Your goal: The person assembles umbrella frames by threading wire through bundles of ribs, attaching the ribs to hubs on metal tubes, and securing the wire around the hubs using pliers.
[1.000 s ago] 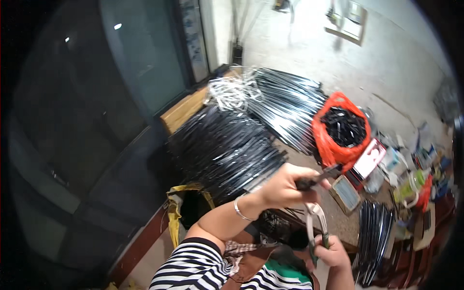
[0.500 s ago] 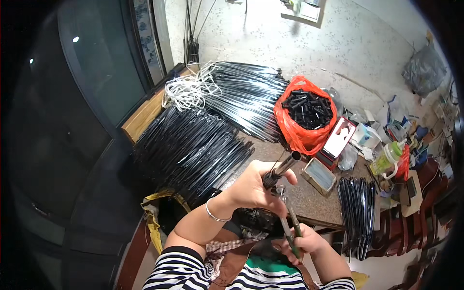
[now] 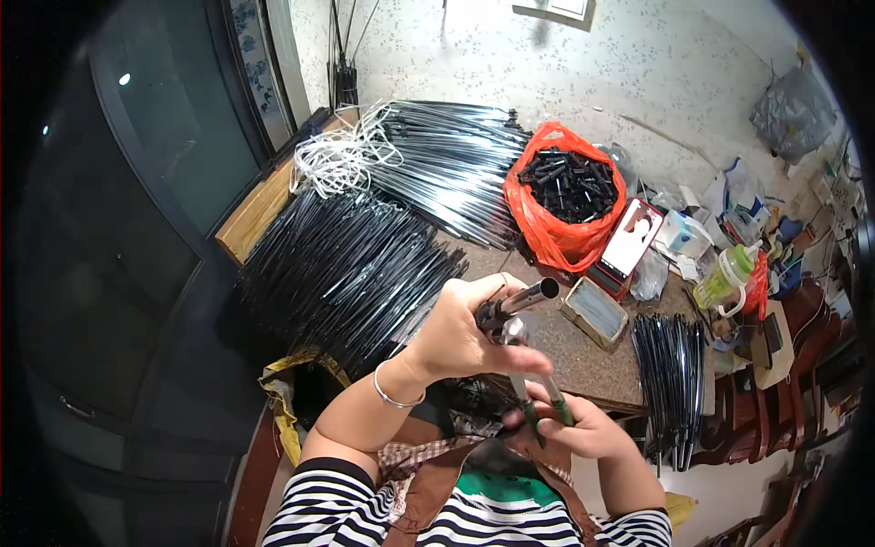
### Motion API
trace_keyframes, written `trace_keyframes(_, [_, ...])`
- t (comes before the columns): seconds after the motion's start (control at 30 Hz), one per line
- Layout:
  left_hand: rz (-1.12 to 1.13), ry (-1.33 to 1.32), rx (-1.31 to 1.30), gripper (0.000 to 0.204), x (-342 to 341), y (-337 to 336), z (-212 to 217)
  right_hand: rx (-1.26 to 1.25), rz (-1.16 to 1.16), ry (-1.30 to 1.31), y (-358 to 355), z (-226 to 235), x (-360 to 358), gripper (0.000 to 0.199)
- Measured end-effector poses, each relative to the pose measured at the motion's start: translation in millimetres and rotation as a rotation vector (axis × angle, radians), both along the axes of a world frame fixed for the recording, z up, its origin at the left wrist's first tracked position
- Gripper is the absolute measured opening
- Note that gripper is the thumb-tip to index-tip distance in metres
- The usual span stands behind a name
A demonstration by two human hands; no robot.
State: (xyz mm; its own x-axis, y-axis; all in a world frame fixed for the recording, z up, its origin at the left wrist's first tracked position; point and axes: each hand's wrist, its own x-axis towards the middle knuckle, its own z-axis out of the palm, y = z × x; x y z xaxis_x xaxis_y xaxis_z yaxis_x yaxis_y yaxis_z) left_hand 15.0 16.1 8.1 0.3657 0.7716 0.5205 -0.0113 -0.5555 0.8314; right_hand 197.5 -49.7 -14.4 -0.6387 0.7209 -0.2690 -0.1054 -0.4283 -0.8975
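My left hand (image 3: 456, 337), a silver bangle on its wrist, is wrapped round a shiny metal tube (image 3: 530, 296) with a dark fitting at its lower end. The tube tilts up to the right, its hollow end showing. In front of my body, my right hand (image 3: 583, 430) grips the green handles of a pair of pliers (image 3: 526, 394). The handles stand somewhat apart. Up by the fitting, the jaw end sits against my left fingers, which partly hide it, so what the jaws bite on cannot be made out.
Dark thin rods (image 3: 355, 273) and silver rods (image 3: 456, 173) lie heaped on the table, with white strips (image 3: 342, 164). A red bag (image 3: 547, 239) holds small black parts. Nearby are a phone (image 3: 632, 239), a small box (image 3: 594, 312), another rod bundle (image 3: 670, 387) and a green bottle (image 3: 726, 273).
My right hand and the pliers' handles have come up closer to my left hand, and the handles look wider apart. The tube is still held. The whole view has shifted slightly.
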Motion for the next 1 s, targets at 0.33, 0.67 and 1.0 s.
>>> trace_keyframes(0.33, [0.059, -0.133, -0.245, 0.02, 13, -8, -6, 0.156, -0.051, -0.057, -11, -32, -16, 0.007])
trace_keyframes(0.67, [0.137, -0.324, -0.166, 0.019, 24, -15, -24, 0.751, -0.368, -0.568, -15, -30, -22, 0.017])
trace_keyframes(1.0, [0.128, -0.237, -0.086, 0.045, 45, -2, -9, 0.79, -0.465, -0.771, 32, -13, 49, 0.019])
